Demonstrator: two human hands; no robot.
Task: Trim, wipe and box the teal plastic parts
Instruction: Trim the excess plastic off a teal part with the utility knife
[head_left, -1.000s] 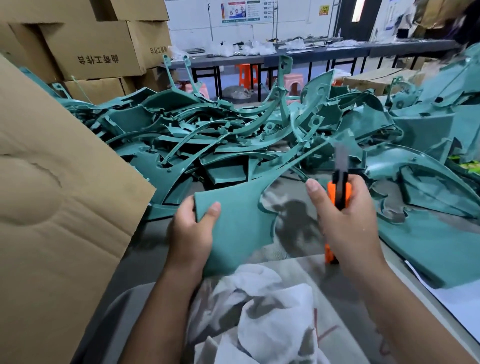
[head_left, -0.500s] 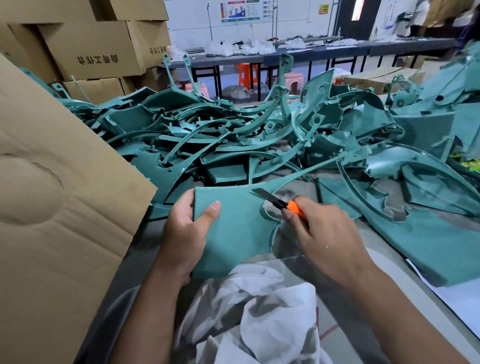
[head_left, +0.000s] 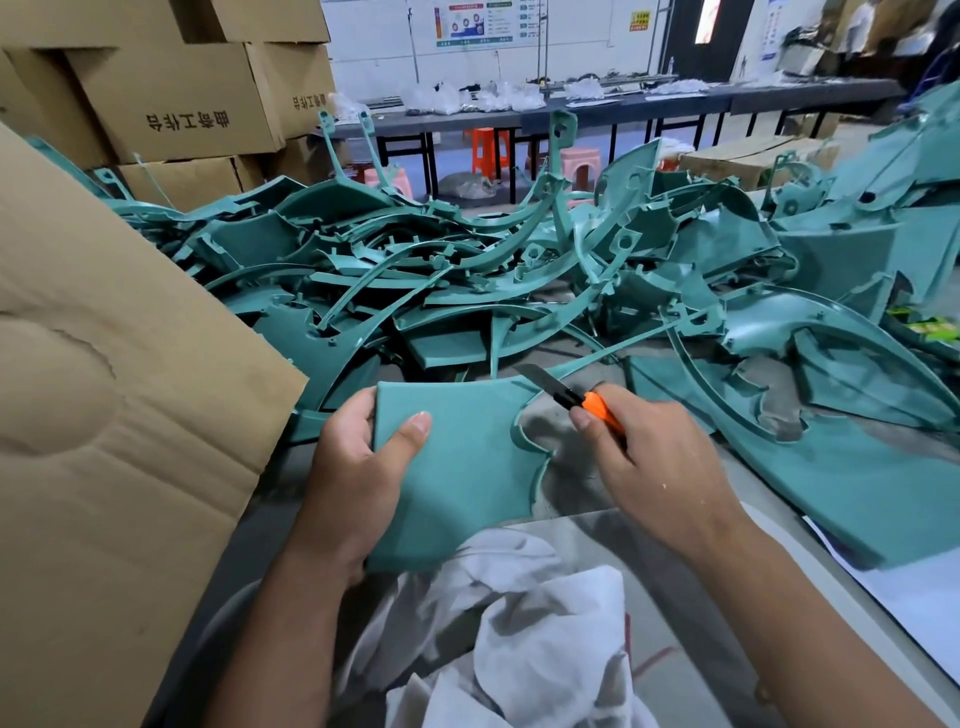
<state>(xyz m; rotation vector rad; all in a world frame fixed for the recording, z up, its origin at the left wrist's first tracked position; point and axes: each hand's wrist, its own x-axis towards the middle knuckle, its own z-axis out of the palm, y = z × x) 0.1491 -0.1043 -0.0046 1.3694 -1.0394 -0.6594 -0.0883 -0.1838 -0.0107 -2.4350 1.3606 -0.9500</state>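
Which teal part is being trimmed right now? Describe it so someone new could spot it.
Start at the big heap of teal plastic parts across the table, then come toward the camera to the near edge, just above the white cloth. The teal part there is a flat, smooth panel gripped by the left hand, with the orange knife in the right hand at its upper right corner. It alone is held.

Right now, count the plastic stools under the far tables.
3: an orange stool, a pink stool right of it, and another pink stool behind the teal pile. More may be hidden.
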